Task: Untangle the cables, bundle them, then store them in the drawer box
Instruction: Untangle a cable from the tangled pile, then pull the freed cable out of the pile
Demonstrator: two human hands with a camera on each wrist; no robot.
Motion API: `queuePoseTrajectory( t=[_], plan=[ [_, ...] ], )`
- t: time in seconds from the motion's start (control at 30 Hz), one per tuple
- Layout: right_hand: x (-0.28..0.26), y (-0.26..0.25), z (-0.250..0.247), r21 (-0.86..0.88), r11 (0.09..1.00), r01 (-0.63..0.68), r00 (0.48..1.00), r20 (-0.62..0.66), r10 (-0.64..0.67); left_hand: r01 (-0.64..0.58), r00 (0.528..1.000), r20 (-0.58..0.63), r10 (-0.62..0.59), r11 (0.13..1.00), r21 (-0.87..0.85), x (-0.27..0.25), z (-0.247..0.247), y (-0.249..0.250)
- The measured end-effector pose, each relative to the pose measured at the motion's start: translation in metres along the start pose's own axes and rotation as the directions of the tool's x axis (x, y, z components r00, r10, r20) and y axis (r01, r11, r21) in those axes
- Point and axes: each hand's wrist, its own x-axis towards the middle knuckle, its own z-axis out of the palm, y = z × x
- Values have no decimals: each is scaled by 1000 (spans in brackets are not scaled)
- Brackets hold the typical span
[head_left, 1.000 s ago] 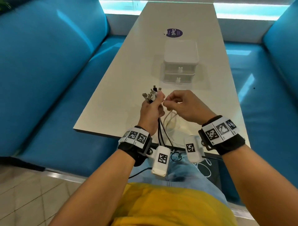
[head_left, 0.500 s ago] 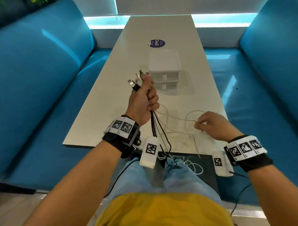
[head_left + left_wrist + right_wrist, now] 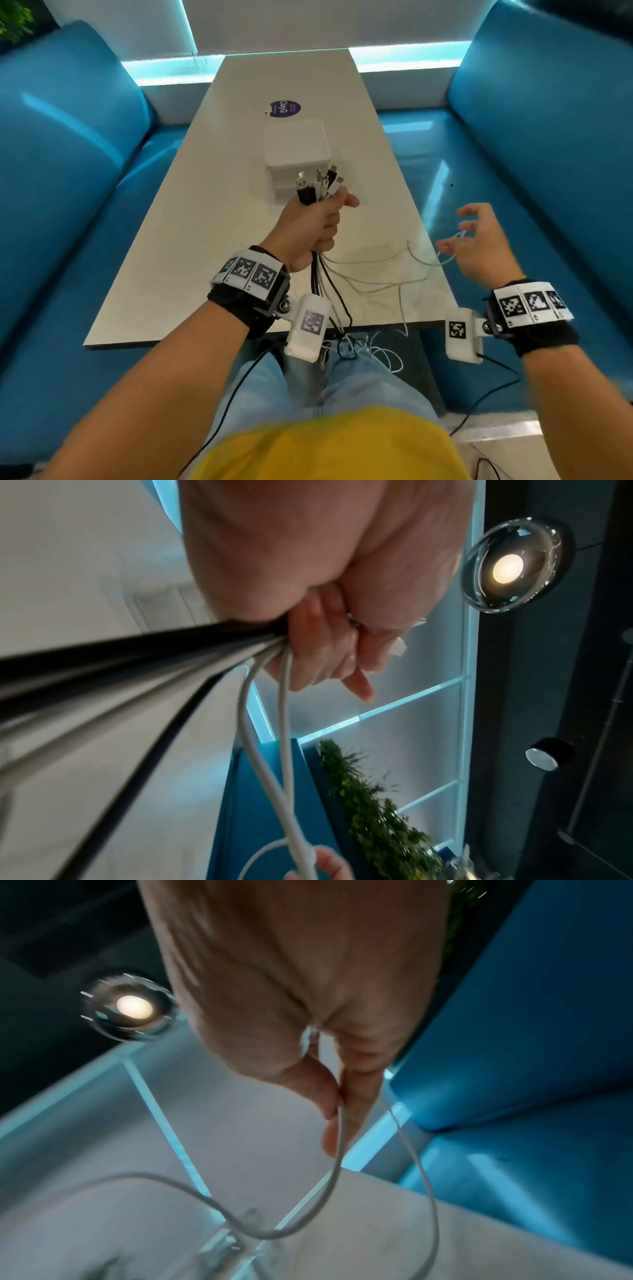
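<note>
My left hand (image 3: pixel 315 222) grips a bunch of black and white cables (image 3: pixel 318 186) upright, their plugs sticking out above the fist, just in front of the white drawer box (image 3: pixel 296 147). In the left wrist view the cables (image 3: pixel 137 656) run out below the curled fingers (image 3: pixel 318 653). The strands fall over the table's near edge into a tangle (image 3: pixel 356 346) on my lap. My right hand (image 3: pixel 476 240) is held past the table's right edge. Its thumb and a finger (image 3: pixel 356 1096) pinch one white cable (image 3: pixel 339 1150), which loops back to the bunch. The other fingers are spread.
The drawer box stands shut on the long pale table (image 3: pixel 205 240), with a purple sticker (image 3: pixel 285 108) behind it. Blue sofas (image 3: pixel 68 171) line both sides. Black wires of the wrist cameras (image 3: pixel 496 377) hang near my legs.
My left hand has carried the bunch forward and to the right, up to the box. My right hand has swung out to the right, drawing one white cable away from the bunch.
</note>
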Motion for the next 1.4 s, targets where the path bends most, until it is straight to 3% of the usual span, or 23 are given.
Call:
queuePoseTrajectory(
  t=[0.13,0.23,0.43,0.57,0.67,0.73,0.9,0.97,1.03,1.1,1.17,1.23,1.27,1.33,1.4],
  plan=[
    [-10,72,-24,-128,974,-189,981,-66,182,5,983,183,-6,1000,6,1,31,5],
    [-26,127,-39,-198,927,-319,947,-24,321,10,949,314,-11,1000,3,4,56,13],
    [-75,185,-53,-296,857,-422,888,57,456,-12,891,454,-26,997,81,0,116,9],
    [-85,215,-45,-491,746,-449,780,191,596,0,833,543,-109,980,197,-11,154,-18],
    [-99,236,-40,-767,558,-317,682,225,696,3,811,567,-147,969,246,-15,168,-33],
    [-103,242,-43,-800,541,-259,701,230,675,-4,808,568,-157,962,272,-14,171,-37],
    [-76,203,-58,-663,712,-232,824,255,506,-8,829,540,-148,961,276,-7,172,-42],
    [-67,181,-65,-404,877,-262,904,215,369,-21,839,529,-126,965,263,-5,176,-46],
    [-67,149,-70,-19,963,-269,937,227,266,-29,854,511,-103,969,244,-4,179,-51],
    [-72,116,-73,303,913,-274,924,347,163,-27,872,482,-83,976,217,-2,181,-54],
    [-82,90,-72,480,847,-230,869,492,-43,-35,897,439,-45,984,172,0,184,-57],
    [-85,79,-62,457,881,-122,776,598,-202,-67,922,388,17,991,117,1,189,-58],
    [-88,77,-55,390,919,-57,756,618,-216,-81,930,366,43,993,88,1,192,-57],
    [-89,84,-38,184,982,43,790,595,-146,-100,940,330,90,995,14,2,197,-50],
    [-90,114,-19,1,1000,27,842,540,-23,-110,946,296,129,991,-79,4,197,-36]
  ],
)
